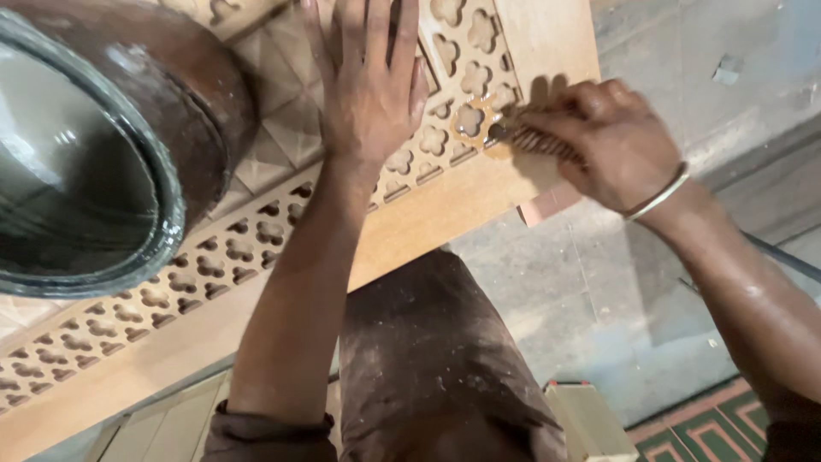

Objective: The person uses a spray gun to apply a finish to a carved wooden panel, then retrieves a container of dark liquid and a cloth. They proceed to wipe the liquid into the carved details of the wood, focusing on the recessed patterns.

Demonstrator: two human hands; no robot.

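The left hand (pixel 369 85) lies flat on the panel (pixel 445 210), fingers (pixel 352 26) spread and released, pressing down on the pierced strip — nothing is held in it. The panel is a long pale wooden board with rows of clover-shaped cutouts, running aslant from lower left to upper right. The right hand (pixel 611 141) is clenched around a thin tool (pixel 534 137), its tip set at one cutout (pixel 470 120) near the panel's right end, where the wood around the hole looks darker and wet. A bangle (pixel 657 195) sits on that wrist. At upper left a dark round vessel (pixel 103 145) with a glassy green rim rests over the panel. Below the panel the person's dusty brown clothing shows, and beside it the grey concrete floor (pixel 641 299) — with a patterned red and green tile (pixel 718 428) at the lower right corner.
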